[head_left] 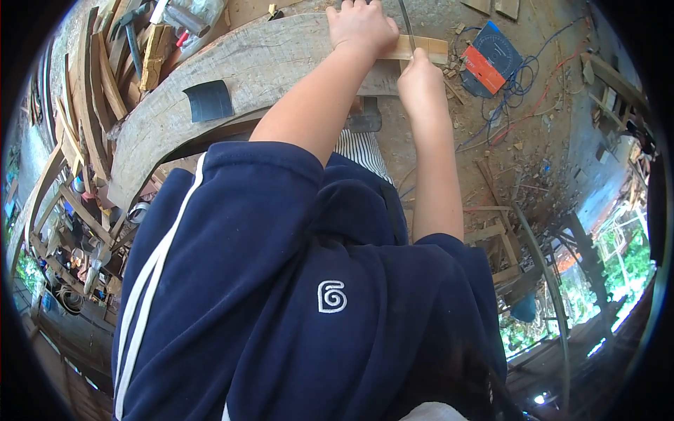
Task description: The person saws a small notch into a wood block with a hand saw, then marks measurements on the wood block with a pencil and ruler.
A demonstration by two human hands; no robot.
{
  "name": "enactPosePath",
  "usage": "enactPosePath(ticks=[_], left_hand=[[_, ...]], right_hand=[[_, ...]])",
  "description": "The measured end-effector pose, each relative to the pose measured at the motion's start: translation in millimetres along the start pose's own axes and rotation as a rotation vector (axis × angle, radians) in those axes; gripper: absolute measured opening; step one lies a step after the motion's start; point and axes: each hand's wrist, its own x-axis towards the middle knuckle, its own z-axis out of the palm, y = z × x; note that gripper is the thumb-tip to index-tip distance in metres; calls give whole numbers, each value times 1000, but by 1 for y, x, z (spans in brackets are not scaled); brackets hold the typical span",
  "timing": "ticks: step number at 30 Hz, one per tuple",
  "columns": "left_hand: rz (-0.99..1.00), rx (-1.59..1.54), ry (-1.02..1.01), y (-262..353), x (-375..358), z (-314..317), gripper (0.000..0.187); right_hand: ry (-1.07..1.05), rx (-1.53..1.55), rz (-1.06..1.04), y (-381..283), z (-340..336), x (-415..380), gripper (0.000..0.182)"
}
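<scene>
My left hand (pixel 361 28) bears down with curled fingers on a pale wooden strip (pixel 430 50), which lies across a broad, curved wooden piece (pixel 274 50). Part of the strip is hidden under that hand, while its end juts out to the right. My right hand (pixel 421 78) is closed at the near end of a long, thin metal blade (pixel 406 22), seen edge-on, that crosses the strip just right of my left hand. The blade's handle is hidden in my fist, and its exact kind does not show.
A dark square sheet (pixel 208 101) lies on the curved wood. Left are a hammer (pixel 128 35) and stacked timber (pixel 88 84). On the littered floor at right lie an orange-and-black packet (pixel 489 62) and tangled blue cable (pixel 516 88). A dark tool head (pixel 365 123) sits below the wood.
</scene>
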Motion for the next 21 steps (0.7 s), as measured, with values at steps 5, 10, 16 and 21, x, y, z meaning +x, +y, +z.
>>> enactPosePath(ticks=[5,10,16,21], left_hand=[[-5,9,0,2,3,1,37],[3,34,-24,3,1,-3,38],[-24,-1,-56,2,0,-7,37],[-16,9,-53,4,-1,-7,37]], right_hand=[[-78,108,167,22,-11,-89,20],[-11,73,48,13,-5,-54,16],[17,70,-8,19,10,-49,12],[13,82,89,44,32,-99,14]])
